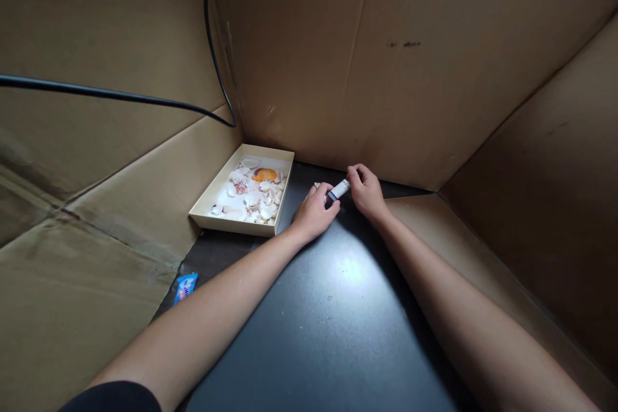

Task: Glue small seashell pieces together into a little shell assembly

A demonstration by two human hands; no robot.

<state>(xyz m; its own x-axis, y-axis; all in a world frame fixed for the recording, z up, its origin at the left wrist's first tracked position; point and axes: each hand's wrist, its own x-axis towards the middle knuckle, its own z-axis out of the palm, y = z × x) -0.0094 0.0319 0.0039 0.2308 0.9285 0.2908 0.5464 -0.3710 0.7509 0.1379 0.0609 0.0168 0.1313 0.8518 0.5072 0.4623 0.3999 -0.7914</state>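
My right hand pinches a small white tube with a dark end and printing too small to read. The tube slants down and left toward my left hand. Curled fingers of that hand close round a pale, rough piece that looks like a seashell, mostly hidden by them. Both hands are over the far part of the dark table. Left of them stands a shallow cream tray with several white and tan seashells and one larger orange shell.
A small blue printed packet lies at the table's left edge, beside my left forearm. Cardboard walls enclose the dark, shiny table at the back and both sides. A black cable hangs at the upper left.
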